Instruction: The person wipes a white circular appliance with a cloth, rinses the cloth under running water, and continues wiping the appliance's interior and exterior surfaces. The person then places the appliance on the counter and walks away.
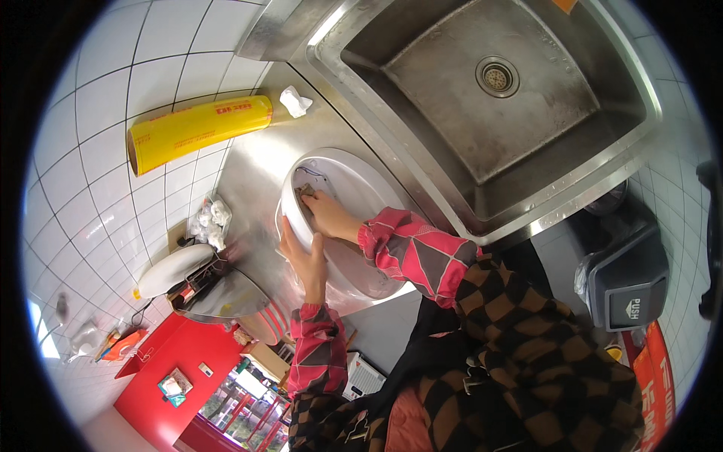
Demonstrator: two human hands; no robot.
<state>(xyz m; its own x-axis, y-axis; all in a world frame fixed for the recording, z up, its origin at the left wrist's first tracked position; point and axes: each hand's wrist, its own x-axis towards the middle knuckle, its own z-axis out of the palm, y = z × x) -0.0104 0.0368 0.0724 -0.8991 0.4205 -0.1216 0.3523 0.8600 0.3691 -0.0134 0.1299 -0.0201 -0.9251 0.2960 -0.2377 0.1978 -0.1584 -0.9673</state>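
A white oval basin-like vessel (373, 265) with a deep rim sits tilted on the steel counter, beside the sink. My left hand (306, 263) is against the outside of its wall, thumb raised at the rim, and steadies it. Inside the vessel, my right hand (329, 213) presses a crumpled brownish cloth (305, 194) to the inner wall. A dark thin curved mark or wire (310, 171) shows on the inside near the cloth. A white cord runs along the vessel's outer side. Both forearms wear red and grey patterned sleeve covers.
The steel sink (491, 135) lies at the upper right. A yellow roll box (200, 133) and crumpled white tissue (295, 102) are by the tiled wall. Left of the vessel stand a bag of white items (210, 220) and a steel container (226, 299). A grey push-lid bin (627, 282) is right.
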